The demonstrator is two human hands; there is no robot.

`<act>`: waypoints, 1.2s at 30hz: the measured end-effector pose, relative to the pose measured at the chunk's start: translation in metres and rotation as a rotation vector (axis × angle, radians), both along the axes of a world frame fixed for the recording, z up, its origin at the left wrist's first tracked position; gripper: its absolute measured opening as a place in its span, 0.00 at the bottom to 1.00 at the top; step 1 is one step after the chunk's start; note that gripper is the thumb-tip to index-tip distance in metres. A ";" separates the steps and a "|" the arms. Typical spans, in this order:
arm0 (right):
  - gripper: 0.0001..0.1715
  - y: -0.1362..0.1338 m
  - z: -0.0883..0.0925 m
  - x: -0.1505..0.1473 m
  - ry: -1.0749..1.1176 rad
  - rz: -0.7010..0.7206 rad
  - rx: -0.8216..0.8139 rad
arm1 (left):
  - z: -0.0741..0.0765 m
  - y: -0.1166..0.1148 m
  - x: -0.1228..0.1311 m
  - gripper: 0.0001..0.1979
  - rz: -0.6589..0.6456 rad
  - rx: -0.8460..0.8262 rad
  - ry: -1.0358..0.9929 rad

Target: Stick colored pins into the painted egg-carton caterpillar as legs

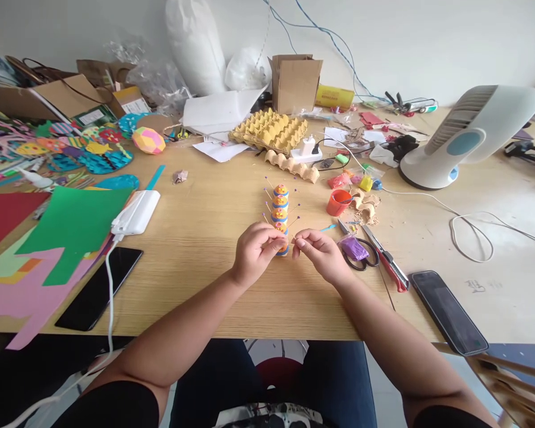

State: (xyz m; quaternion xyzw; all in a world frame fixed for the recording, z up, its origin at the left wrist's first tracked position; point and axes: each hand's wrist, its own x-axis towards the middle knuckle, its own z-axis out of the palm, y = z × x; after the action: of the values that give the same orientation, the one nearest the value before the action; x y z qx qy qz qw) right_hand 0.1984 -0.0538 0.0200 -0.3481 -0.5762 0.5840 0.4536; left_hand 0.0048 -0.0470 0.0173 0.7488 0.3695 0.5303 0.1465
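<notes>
A long, narrow craft piece (pixel 280 202) in blue, white and orange segments lies on the wooden table, pointing away from me. Thin sticks with small dark purple tips stand out from both of its sides. My left hand (pixel 259 249) is at its near left, thumb and fingertips pinched together and covering part of the near segments. Just right of the piece, my right hand (pixel 318 252) is also pinched, with a tiny thin thing at its fingertips. What either pinch holds is too small to name. The two hands' fingertips are close together but apart.
Right of my hands lie scissors (pixel 371 254), a purple packet (pixel 355 248), a red-handled cutter (pixel 390 261) and a phone (pixel 448 309). An orange cup (pixel 338 203) and egg-tray pieces (pixel 292 166) sit farther back. A fan (pixel 468 137) stands right; coloured sheets (pixel 78 223) and a power bank (pixel 138 212) lie left.
</notes>
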 end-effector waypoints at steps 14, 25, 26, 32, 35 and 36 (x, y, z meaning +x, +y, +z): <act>0.19 -0.003 0.001 -0.003 -0.022 0.030 0.029 | -0.003 0.001 -0.001 0.05 0.020 0.090 0.090; 0.21 0.000 0.001 0.001 0.015 -0.035 0.008 | -0.002 -0.001 -0.003 0.04 -0.003 0.155 0.127; 0.20 0.000 0.001 0.000 0.013 -0.029 0.008 | -0.002 -0.001 -0.003 0.04 0.001 0.154 0.126; 0.20 -0.002 0.002 0.000 0.002 -0.004 0.019 | -0.003 0.001 -0.003 0.04 0.014 0.090 0.040; 0.21 -0.002 0.002 -0.001 -0.016 0.001 0.016 | -0.003 0.000 -0.003 0.05 0.001 0.060 0.036; 0.21 -0.002 0.001 -0.001 -0.015 0.001 0.015 | -0.003 0.000 -0.002 0.05 -0.004 0.064 0.046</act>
State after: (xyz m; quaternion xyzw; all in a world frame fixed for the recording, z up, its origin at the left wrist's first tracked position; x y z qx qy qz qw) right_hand 0.1977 -0.0554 0.0213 -0.3487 -0.5842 0.5774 0.4513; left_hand 0.0024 -0.0467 0.0143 0.7658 0.3542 0.5243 0.1149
